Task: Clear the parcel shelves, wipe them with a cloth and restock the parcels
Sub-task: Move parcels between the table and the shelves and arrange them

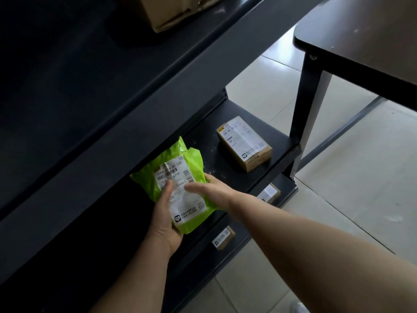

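A green plastic parcel with a white shipping label is at the front edge of the dark middle shelf. My left hand grips its lower left side, thumb across the label. My right hand holds its right side, fingers under the bag and thumb over the label. A small brown cardboard parcel with a white label lies further right on the same shelf. Pale specks of dust dot the shelf between the two parcels.
A large cardboard box stands on the shelf above. Two small brown parcels lie on the shelf below. A dark table stands to the right over a pale tiled floor.
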